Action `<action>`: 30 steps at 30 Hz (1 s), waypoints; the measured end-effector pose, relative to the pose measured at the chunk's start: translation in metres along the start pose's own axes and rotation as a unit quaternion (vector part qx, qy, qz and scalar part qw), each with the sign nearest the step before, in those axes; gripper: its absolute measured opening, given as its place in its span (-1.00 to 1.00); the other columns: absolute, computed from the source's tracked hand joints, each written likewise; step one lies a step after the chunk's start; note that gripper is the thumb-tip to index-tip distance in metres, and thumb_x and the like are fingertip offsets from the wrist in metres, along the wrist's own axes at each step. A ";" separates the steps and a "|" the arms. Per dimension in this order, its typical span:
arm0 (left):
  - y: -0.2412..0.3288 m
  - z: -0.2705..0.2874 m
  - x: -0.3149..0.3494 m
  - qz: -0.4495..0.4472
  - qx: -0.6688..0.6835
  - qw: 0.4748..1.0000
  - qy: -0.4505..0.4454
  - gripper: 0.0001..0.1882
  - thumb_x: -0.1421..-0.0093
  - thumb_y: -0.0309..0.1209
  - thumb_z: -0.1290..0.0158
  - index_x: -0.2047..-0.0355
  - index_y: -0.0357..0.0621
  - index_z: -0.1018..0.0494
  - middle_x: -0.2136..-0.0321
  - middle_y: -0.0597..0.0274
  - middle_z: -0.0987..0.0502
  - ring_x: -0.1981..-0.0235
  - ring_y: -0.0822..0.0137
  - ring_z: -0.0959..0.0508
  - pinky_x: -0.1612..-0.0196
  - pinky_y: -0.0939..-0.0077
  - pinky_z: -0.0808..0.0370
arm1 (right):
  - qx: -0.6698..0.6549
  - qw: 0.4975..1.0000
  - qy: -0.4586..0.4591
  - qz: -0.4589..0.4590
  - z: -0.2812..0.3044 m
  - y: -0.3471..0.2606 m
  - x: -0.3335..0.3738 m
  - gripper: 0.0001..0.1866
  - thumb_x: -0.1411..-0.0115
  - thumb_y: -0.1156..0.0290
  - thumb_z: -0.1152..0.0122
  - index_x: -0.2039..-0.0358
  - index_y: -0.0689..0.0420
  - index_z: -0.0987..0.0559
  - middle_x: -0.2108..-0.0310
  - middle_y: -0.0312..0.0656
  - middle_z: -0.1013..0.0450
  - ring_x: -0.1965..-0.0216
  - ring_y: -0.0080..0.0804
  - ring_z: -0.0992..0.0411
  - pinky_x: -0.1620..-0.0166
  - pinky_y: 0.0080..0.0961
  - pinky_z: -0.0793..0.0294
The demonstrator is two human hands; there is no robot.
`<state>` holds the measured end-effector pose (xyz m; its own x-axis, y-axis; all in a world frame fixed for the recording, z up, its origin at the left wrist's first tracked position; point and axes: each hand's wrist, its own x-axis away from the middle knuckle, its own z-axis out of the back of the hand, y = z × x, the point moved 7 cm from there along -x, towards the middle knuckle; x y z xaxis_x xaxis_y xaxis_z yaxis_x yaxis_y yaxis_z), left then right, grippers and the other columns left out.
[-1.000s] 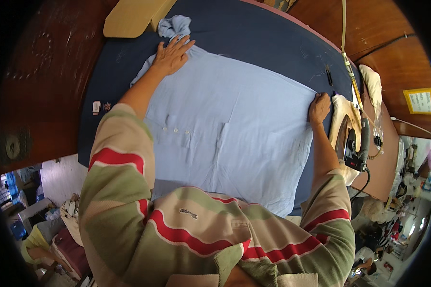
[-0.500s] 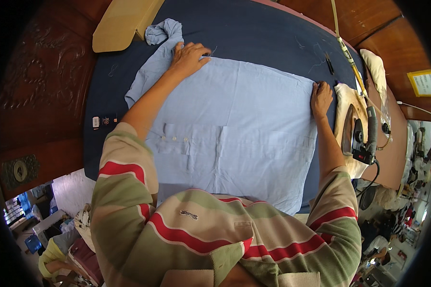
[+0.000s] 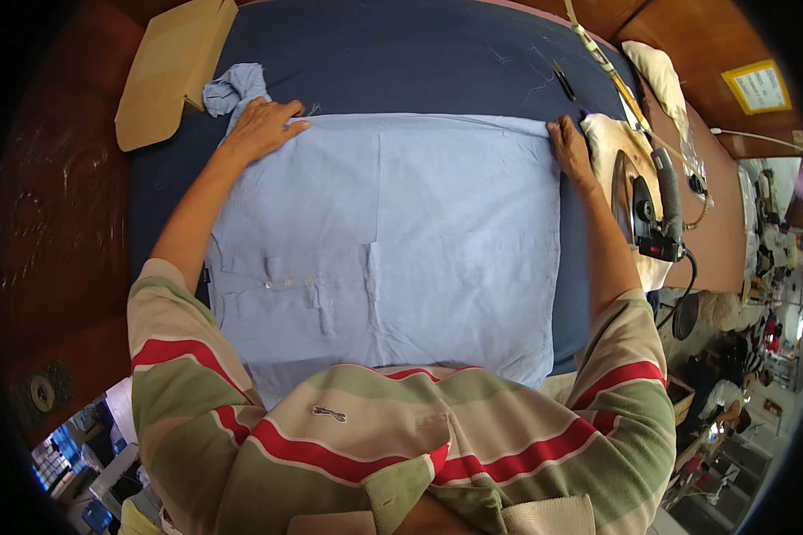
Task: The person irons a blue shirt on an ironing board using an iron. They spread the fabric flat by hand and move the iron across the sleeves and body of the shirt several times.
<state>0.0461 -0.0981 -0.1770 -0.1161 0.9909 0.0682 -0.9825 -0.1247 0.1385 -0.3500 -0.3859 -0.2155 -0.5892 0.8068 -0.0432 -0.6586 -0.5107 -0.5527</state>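
A light blue buttoned shirt [image 3: 464, 196] lies spread over a dark navy padded tabletop [image 3: 375, 62], its far edge nearly straight between my hands. A few small pale buttons and some creases show in its nearer half. My left hand [image 3: 263, 129] rests on the far left corner, thumb and fingers apart on the cloth. Beside it, a bunched piece of the same blue fabric [image 3: 236, 87] sticks out beyond the edge. At the far right corner, the fingers of my right hand [image 3: 571, 150] pinch the shirt's edge.
Right of the shirt, an iron [image 3: 656, 209] with a cord and hose stands on a scorched cream cloth pad [image 3: 607, 138]. A thin black tool [image 3: 563, 80] and loose threads lie beyond. At the far left is a cardboard box [image 3: 165, 80]; carved dark wood [image 3: 58, 223] borders the left side.
The view has turned and shifted. The shirt's far edge now runs straighter between my hands, and my left hand sits a little closer to the bunched fabric. My right hand keeps its corner.
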 end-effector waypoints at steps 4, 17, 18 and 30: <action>-0.007 -0.006 0.002 -0.046 -0.065 0.997 -0.009 -0.70 -0.21 -0.13 0.07 0.33 -0.12 -0.41 0.36 0.18 -0.45 0.18 0.20 -0.42 -0.05 0.18 -0.17 | -0.092 0.991 -0.003 0.102 0.003 -0.002 -0.006 -0.79 -0.19 0.38 -0.10 0.26 0.16 -0.30 0.39 -0.08 -0.33 0.33 -0.27 -0.35 0.20 -0.43 -0.34; 0.027 -0.004 0.038 0.020 -0.062 0.971 0.231 -0.65 -0.19 -0.26 0.03 0.01 -0.01 -0.38 0.04 0.26 -0.42 -0.03 0.27 -0.35 -0.13 0.16 -0.09 | 0.032 0.982 0.187 0.004 0.028 -0.022 0.034 -0.60 -0.14 0.09 -0.13 0.25 0.19 -0.44 0.31 0.03 -0.47 0.26 -0.02 -0.44 0.21 -0.20 -0.38; 0.029 0.000 0.061 0.035 -0.047 0.966 0.251 -0.65 -0.19 -0.26 0.03 0.01 0.00 -0.39 0.06 0.25 -0.43 -0.02 0.27 -0.36 -0.12 0.19 -0.10 | 0.058 0.982 0.179 0.000 0.034 -0.038 0.056 -0.59 -0.14 0.06 -0.11 0.26 0.19 -0.46 0.33 0.04 -0.47 0.28 -0.01 -0.44 0.22 -0.19 -0.39; 0.038 -0.037 0.212 0.133 0.030 0.972 0.194 -0.70 -0.10 -0.23 -0.08 0.22 -0.14 -0.44 0.21 0.18 -0.44 0.12 0.15 -0.40 0.00 0.25 -0.23 | 0.157 0.966 -0.032 -0.205 0.026 -0.028 0.216 -0.66 -0.20 0.14 -0.02 0.45 0.20 -0.41 0.49 0.02 -0.42 0.36 0.06 -0.40 0.32 -0.16 -0.34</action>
<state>-0.0211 0.1094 -0.1936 -0.4228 0.8665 -0.2654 -0.9010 -0.3706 0.2254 -0.4710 -0.2047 -0.1874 -0.2696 0.9454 0.1833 -0.9463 -0.2248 -0.2326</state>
